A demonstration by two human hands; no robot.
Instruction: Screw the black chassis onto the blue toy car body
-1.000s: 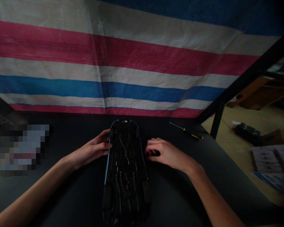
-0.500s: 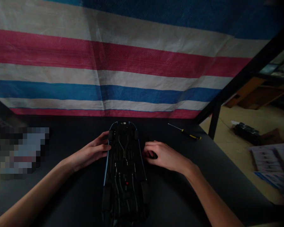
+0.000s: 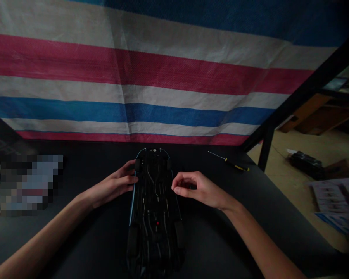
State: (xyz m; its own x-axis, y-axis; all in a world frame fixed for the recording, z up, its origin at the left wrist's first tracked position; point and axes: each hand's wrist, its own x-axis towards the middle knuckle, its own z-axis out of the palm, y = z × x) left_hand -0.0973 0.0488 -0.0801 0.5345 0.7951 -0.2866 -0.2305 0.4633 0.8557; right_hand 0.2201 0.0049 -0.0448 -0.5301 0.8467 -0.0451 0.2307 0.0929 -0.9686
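Note:
A toy car lies upside down on the dark table, its black underside facing up and its wheels showing. Along its left edge my left hand grips the body, the thumb on the rim and the other fingers against the side. Beside the right edge, my right hand is closed in a pinch, thumb and forefinger together. Whatever may sit between those fingertips is too small to make out. A screwdriver with a black and yellow handle rests on the table to the right.
Behind the dark table hangs a striped sheet. A blurred-out pale item is at the left. Past the table's right edge, a black object and printed cardboard are on the floor.
My right hand has risen slightly and shifted left toward the toy car's edge, its fingertips now pinched together. The left hand keeps its hold. The view has shifted a little.

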